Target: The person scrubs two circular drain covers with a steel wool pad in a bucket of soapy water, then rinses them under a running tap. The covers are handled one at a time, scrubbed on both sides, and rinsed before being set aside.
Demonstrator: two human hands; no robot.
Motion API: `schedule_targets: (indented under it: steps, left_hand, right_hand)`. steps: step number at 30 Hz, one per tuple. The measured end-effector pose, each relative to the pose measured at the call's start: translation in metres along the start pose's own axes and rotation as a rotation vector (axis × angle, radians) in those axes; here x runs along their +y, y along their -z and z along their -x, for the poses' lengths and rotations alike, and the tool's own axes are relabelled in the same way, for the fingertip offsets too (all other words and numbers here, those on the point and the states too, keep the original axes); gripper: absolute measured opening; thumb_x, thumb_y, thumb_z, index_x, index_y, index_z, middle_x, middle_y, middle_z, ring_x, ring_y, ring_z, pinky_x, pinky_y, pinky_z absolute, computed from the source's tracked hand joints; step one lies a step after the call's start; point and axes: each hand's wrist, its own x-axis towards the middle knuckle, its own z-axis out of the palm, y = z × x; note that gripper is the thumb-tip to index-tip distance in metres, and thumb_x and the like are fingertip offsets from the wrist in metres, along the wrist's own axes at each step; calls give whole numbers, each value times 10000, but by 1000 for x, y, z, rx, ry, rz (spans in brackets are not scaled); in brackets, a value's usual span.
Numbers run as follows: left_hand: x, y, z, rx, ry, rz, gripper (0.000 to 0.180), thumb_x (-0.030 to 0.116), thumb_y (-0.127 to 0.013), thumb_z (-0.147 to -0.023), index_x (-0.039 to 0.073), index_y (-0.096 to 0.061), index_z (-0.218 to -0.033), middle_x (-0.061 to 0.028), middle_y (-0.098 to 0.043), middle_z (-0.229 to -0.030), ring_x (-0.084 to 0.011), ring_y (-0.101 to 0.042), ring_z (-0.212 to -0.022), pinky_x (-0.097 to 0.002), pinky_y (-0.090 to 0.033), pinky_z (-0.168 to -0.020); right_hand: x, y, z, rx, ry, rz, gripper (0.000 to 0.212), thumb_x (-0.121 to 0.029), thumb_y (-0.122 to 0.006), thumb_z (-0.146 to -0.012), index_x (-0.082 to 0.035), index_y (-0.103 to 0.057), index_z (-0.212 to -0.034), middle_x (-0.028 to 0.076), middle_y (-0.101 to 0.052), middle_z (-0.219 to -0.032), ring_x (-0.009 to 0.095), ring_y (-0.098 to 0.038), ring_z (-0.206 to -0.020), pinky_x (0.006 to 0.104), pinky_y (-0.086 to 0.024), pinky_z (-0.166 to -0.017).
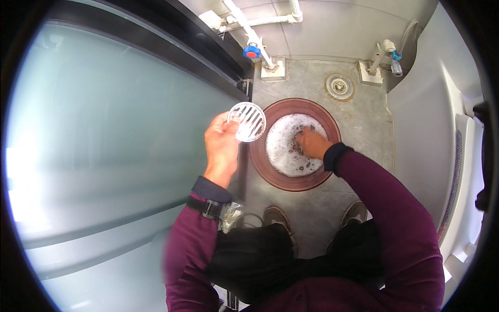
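Crouching on grey concrete floor, soapy brown basin, frosted glass door

Both forearms are coming up from the lower edge in maroon sleeves. The left hand is sitting left of centre, raised, its fingers pinching closed above a dark wristband. The right hand is reaching down at centre frame, its fingers curled, palm facing downward.

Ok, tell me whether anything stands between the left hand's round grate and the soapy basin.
Nothing visible does. The left hand holds the round slotted grate in the air by the brown basin's left rim. The right hand is down in the foam.
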Motion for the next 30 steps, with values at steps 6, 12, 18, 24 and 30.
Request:
schedule_targets:
  steps: [6, 12, 18, 24, 30]
  left_hand:
    - [-2, 1, -5, 28, 110, -123, 172, 53, -545, -1047, -43, -573, -1187, -141, -720, -1071, -219, -743, -932, -352, -628, -820]
    - [-4, 4, -7, -5, 186, -124, 211, 118, -499, -1089, -17, -554, -1241, -132, -693, -1172, -225, -736, -967, -368, -629, -842]
    - [-22, 10, -10, -68, 60, -201, 201, 74, -479, -1087, -31, -583, -1223, -106, -682, -1107, -178, -697, -950, -345, -619, -839]
    - [-29, -4, -5, 3, -67, -254, 181, 4, -469, -1062, -38, -609, -1169, -101, -680, -1039, -167, -688, -874, -331, -614, -785]
    - [-21, -3, 2, 104, -109, -310, 166, -1, -475, -1058, -52, -601, -1154, -135, -691, -1061, -205, -703, -874, -382, -631, -822]
  right_hand:
    - [-9, -41, 4, -75, 336, 51, 166, -52, -658, -846, -23, -715, -1000, 263, -581, -1127, 431, -692, -858, 486, -587, -777]
    - [-14, -9, 3, -350, 128, -195, 348, -78, -761, -749, -105, -722, -1094, 210, -623, -1109, 387, -652, -1034, 455, -544, -897]
    - [-60, 82, 7, 439, 292, -810, 321, -25, -706, -790, -42, -710, -1111, 136, -658, -1023, 294, -665, -941, 381, -545, -843]
    - [-102, 135, -5, 673, 282, -683, 269, -93, -729, -819, -7, -698, -1072, 178, -656, -997, 361, -672, -948, 420, -552, -829]
    - [-116, 135, 4, 673, 392, -669, 279, -35, -707, -818, -18, -698, -1097, 167, -648, -989, 353, -677, -923, 417, -548, -820]
